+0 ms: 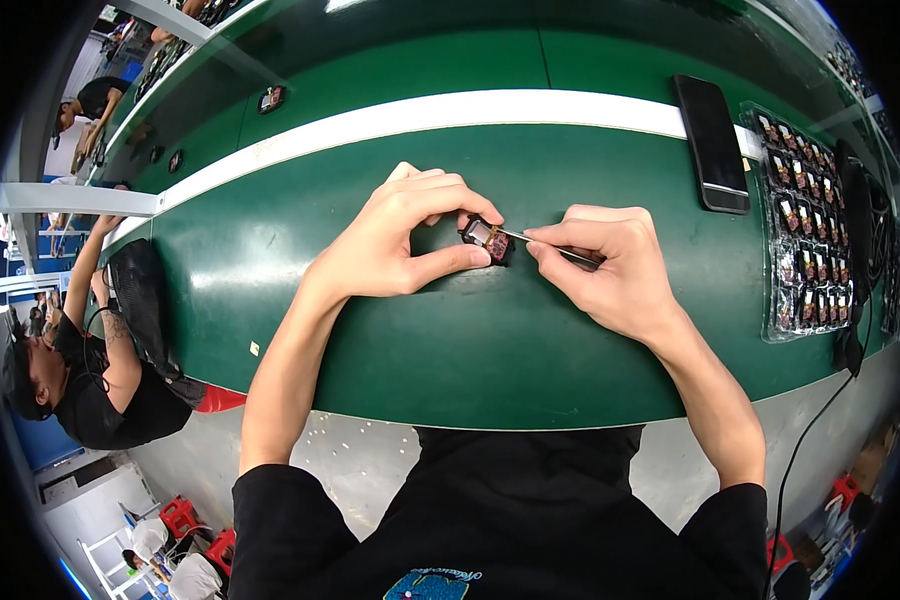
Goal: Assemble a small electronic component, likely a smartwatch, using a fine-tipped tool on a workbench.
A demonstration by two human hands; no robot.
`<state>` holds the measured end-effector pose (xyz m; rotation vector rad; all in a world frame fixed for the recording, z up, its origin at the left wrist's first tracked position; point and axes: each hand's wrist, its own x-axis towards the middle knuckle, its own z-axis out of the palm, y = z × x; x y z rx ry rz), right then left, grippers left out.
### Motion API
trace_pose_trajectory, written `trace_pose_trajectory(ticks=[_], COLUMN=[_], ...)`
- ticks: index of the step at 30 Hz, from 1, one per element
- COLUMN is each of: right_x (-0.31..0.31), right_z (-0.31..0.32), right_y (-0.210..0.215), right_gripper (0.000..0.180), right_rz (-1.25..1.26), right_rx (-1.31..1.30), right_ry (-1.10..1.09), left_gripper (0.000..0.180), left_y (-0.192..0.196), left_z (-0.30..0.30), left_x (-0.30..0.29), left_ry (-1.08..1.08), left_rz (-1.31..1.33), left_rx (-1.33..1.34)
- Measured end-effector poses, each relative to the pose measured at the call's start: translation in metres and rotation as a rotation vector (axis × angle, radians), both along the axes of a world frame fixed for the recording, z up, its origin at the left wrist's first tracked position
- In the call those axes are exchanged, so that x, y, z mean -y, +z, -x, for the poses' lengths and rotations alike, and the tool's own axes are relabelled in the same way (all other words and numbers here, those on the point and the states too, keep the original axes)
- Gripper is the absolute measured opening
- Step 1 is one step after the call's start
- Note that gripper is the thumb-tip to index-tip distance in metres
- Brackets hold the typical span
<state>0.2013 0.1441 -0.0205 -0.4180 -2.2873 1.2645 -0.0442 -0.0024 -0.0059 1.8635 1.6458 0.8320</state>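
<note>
1. Left hand: thumb and forefinger pinching a small dark module by its edges, thumb on the near side, forefinger on the far side; other fingers curled above.
2. Small module: mid-bench from where I stand, between both hands, just over the green tabletop. Pale rectangle on its face, reddish part beside it. Can't tell if it touches the surface.
3. Right hand: thumb and forefinger pinching a slim metal tool, remaining fingers folded in. Tip points left, at the module's right side; looks like contact, too small to be sure. Exact tool type unclear.
4. Right end of bench: black phone lying flat, partly over the white strip that curves across the bench. Just beside it, a clear plastic tray with rows of similar modules. Black cable hangs off the edge nearby.
5. Far side, past the strip: one more dark unit, well apart from the hands.
6. Left: co-worker in dark top and cap, arms reaching toward the bench. Pale scrap on the tabletop, near the left forearm.
</note>
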Motion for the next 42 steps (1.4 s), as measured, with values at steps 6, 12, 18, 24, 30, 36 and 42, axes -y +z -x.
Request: trace_pose_trajectory(ticks=[6,12,18,24,30,36,42], right_x=[-0.003,-0.003,-0.001,0.002,0.017,0.022,0.017], right_z=[-0.005,-0.005,0.001,0.005,0.009,0.008,0.004], right_y=[0.003,0.010,-0.005,-0.003,0.001,0.001,-0.002], right_gripper=[0.014,0.020,0.018,0.021,0.044,0.041,0.040], right_rz=[0.173,0.450,0.305,0.142,-0.095,-0.194,-0.151], right_rx=[0.016,0.008,-0.087,-0.048,0.028,0.077,0.063], right_ry=[0.017,-0.102,-0.100,-0.082,-0.013,-0.025,-0.032], left_gripper=[0.046,0.051,0.054,0.056,0.067,0.075,0.071], left_y=[-0.001,-0.002,-0.005,-0.009,0.001,-0.001,0.005], left_z=[-0.001,-0.005,-0.007,-0.003,-0.003,-0.007,-0.004], left_x=[0.001,0.000,-0.002,0.000,0.004,0.004,0.000], left_ry=[0.043,0.042,0.016,0.015,0.036,0.028,0.003], left_rz=[0.011,-0.043,-0.091,-0.112,-0.037,0.000,0.040], left_rx=[0.011,-0.029,-0.044,-0.065,0.002,0.024,0.063])
